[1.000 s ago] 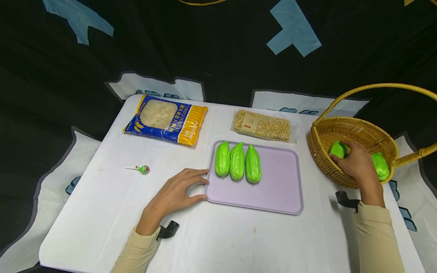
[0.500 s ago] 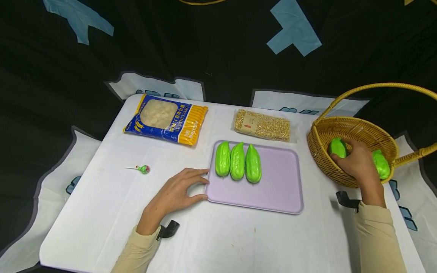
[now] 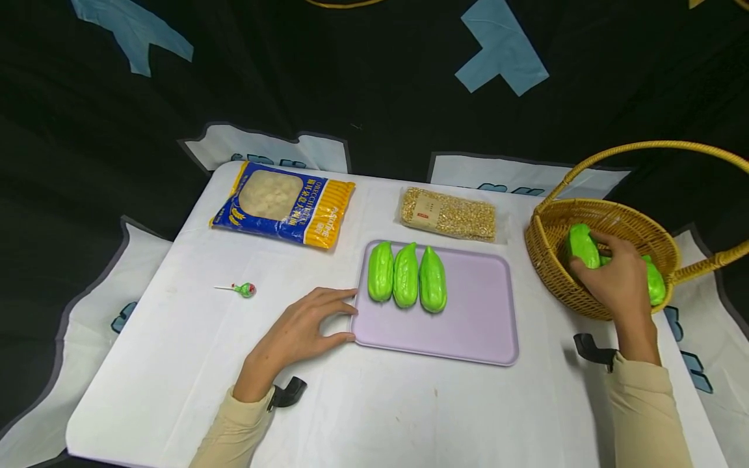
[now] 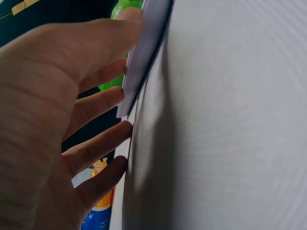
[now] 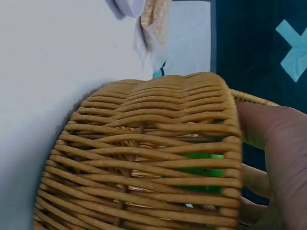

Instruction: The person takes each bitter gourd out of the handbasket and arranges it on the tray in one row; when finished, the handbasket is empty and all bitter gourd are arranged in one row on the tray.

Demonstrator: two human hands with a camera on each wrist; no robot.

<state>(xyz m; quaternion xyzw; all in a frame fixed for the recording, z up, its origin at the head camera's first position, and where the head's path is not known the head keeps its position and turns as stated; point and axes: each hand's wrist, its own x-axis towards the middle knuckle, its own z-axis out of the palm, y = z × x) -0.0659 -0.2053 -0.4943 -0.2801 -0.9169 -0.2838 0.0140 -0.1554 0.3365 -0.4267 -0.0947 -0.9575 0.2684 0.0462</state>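
Observation:
My right hand point(image 3: 619, 273) is inside the wicker basket point(image 3: 547, 283), pinching a glossy green ribbed gourd point(image 3: 582, 245) between thumb and fingers. More green shows below and right of it, including another gourd point(image 3: 655, 283) by the basket's right side. In the right wrist view the basket wall point(image 5: 158, 158) hides most of the held gourd. My left hand point(image 3: 301, 331) lies at the left edge of the lilac tray point(image 3: 476, 312), fingers spread, with thumb and fingertips at the rim. Three similar gourds point(image 3: 406, 276) lie side by side on the tray's left half.
Behind the tray lies a clear packet of yellow grains point(image 3: 449, 214). A blue and yellow pasta bag point(image 3: 283, 205) is at the back left, and a lollipop point(image 3: 244, 290) lies in front of it. The basket's tall handle point(image 3: 643, 146) arches over its opening.
My right hand has raised the gripped gourd a little inside the basket, and more green now shows beneath it. The left hand and the tray have stayed put.

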